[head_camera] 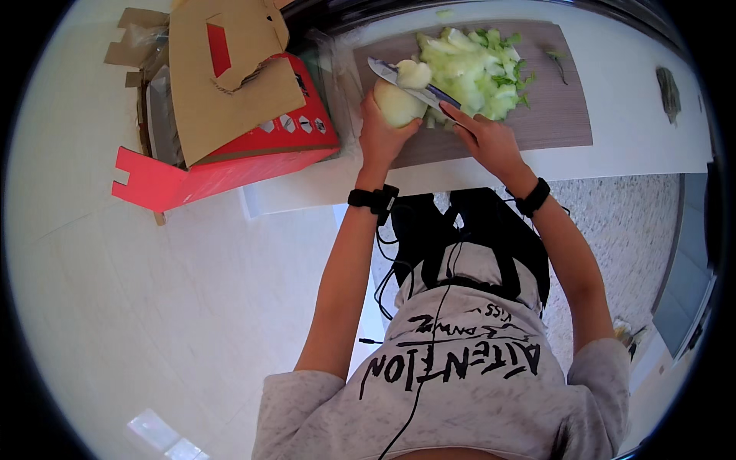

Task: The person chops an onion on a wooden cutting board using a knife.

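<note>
My left hand [384, 137] grips a large pale round vegetable [398, 104] from its near side, over the left part of a wood-patterned cutting board [552, 109]. In my right hand [489, 138] is a kitchen knife [382, 70], its blade lying across the far side of the vegetable and pointing to the upper left. A pale cut piece [414, 73] rests on or against the blade. To the right of the knife spreads a heap of chopped pale green vegetable [471, 69], with leafy bits along its right side. Part of the blade is hidden behind the cut piece.
An opened red cardboard box [264, 155] stands left of the board, its brown flap [230, 103] raised. Crumpled clear plastic [339, 75] lies between them. A small green stem [558, 64] sits on the board's right. A dark green object [668, 95] rests farther right on the white counter [627, 115].
</note>
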`<state>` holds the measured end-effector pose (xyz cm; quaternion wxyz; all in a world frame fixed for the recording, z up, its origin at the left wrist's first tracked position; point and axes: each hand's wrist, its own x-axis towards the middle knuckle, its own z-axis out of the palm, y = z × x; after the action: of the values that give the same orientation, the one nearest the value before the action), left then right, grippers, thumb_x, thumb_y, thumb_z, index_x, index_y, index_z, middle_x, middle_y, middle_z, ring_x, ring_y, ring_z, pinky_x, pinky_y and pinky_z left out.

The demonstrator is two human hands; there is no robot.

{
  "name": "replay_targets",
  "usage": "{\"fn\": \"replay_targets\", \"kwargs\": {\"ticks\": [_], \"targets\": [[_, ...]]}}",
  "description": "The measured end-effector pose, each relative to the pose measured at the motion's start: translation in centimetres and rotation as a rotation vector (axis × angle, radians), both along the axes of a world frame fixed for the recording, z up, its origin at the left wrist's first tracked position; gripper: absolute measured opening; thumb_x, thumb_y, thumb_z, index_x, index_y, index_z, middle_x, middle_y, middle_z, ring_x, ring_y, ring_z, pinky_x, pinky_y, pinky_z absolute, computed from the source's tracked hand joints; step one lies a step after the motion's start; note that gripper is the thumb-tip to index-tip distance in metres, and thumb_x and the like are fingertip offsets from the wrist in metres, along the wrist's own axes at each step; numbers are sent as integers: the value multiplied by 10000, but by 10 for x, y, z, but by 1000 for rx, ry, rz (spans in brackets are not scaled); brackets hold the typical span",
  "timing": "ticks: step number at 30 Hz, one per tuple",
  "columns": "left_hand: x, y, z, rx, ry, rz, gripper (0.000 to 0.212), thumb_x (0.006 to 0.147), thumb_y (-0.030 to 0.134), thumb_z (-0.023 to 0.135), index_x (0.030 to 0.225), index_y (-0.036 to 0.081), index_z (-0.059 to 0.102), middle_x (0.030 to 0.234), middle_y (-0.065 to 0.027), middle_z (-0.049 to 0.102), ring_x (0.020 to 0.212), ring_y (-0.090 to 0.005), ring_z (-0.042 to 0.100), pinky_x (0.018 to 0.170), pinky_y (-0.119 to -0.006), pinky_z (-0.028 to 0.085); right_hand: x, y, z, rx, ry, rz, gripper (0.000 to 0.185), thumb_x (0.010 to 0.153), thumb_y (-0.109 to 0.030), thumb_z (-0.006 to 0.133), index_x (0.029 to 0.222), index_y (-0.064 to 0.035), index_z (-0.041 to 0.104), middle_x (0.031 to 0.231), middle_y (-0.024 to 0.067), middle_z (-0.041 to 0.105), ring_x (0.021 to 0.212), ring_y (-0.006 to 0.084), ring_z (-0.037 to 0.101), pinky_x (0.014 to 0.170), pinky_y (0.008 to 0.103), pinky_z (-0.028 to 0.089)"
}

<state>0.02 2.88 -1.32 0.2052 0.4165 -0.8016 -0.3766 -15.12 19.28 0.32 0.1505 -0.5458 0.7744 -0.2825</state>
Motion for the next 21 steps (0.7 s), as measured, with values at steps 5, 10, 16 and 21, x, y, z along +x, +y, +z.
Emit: {"fn": "replay_targets", "kwargs": {"ticks": [5, 10, 16, 21], "targets": [[-1, -15, -1, -29, -69, -86, 881, 592, 307, 851, 1296, 54, 386, 1250, -171, 496, 1140, -346, 537, 913, -428, 473, 4, -4, -5, -19, 21, -28, 493, 957, -281, 522, 1420, -392, 396, 657, 111, 556, 559, 324, 581, 510, 432, 466], [-11, -24, 11, 4, -124, -94, 869, 585, 303, 850, 1283, 47, 400, 1214, -167, 525, 1131, -337, 552, 902, -419, 481, 9, 3, -6, 2, 40, -41, 499, 957, -277, 521, 1424, -392, 390, 653, 114, 546, 542, 323, 572, 502, 438, 465], [-16, -23, 6, 8, -58, -143, 884, 574, 303, 851, 1301, 62, 409, 1224, -155, 530, 1127, -331, 558, 903, -413, 480, -4, -26, -14, 57, -16, -147, 492, 951, -274, 530, 1426, -315, 409, 663, 168, 607, 633, 375, 618, 543, 468, 485], [-15, -29, 8, 48, -51, -187, 899, 577, 310, 847, 1316, 60, 400, 1268, -162, 519, 1158, -315, 545, 919, -405, 471, -15, -22, 11, -129, -224, -188, 468, 962, -243, 525, 1421, -257, 434, 634, 180, 598, 556, 348, 592, 502, 417, 478]]}}
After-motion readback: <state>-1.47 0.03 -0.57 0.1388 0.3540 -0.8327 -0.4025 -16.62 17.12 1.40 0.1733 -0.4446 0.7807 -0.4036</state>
